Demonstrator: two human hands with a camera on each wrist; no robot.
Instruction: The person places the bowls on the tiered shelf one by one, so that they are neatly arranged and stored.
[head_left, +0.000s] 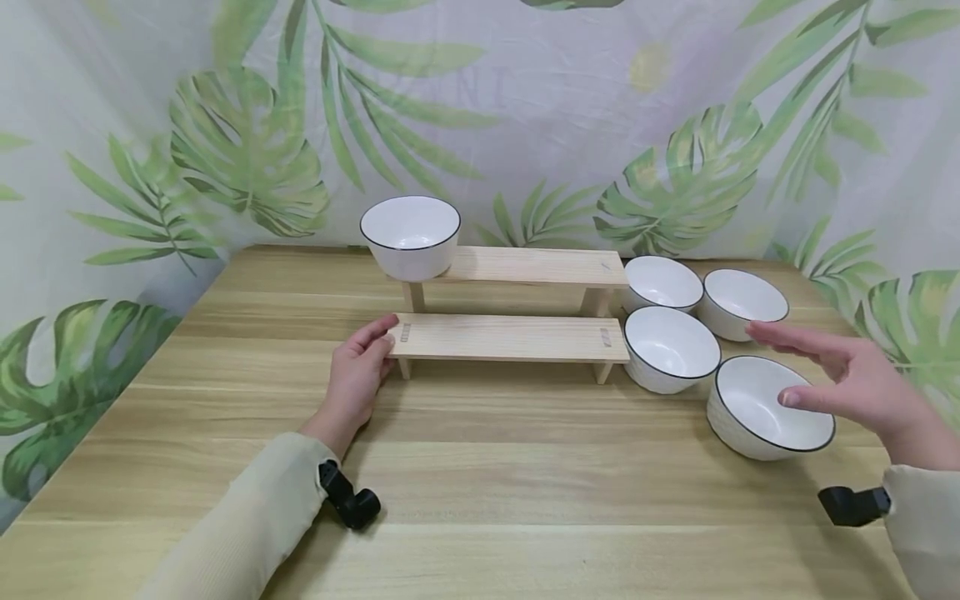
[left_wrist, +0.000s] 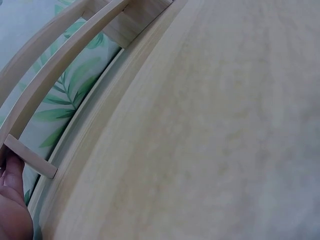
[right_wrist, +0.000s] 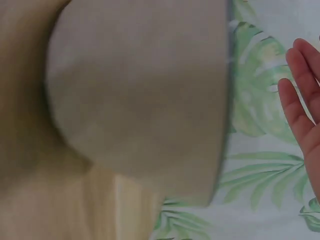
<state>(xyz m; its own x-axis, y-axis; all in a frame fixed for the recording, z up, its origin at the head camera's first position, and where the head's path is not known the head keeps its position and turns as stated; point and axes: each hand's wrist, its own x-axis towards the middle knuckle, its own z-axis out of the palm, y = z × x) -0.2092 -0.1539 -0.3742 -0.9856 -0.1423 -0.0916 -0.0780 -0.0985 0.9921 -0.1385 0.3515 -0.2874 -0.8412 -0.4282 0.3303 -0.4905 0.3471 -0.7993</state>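
Observation:
A two-step wooden shelf (head_left: 510, 337) stands mid-table. My left hand (head_left: 356, 379) grips the left end of its lower board, thumb and forefinger at the corner; in the left wrist view the hand (left_wrist: 14, 200) is beside a shelf leg (left_wrist: 31, 157). One white bowl with a dark rim (head_left: 411, 242) sits on the upper board's left end. Over the nearest bowl (head_left: 761, 417) at right, my right hand (head_left: 862, 379) hovers with fingers extended and thumb apart, holding nothing. That hand (right_wrist: 305, 107) shows beyond a large blurred bowl side (right_wrist: 140, 105) in the right wrist view.
Right of the shelf stand three more white bowls: one at the back (head_left: 663, 283), one further right (head_left: 742, 300) and one in front (head_left: 671, 346), close together. Behind the wooden table (head_left: 480, 492) hangs a leaf-patterned cloth (head_left: 525, 108).

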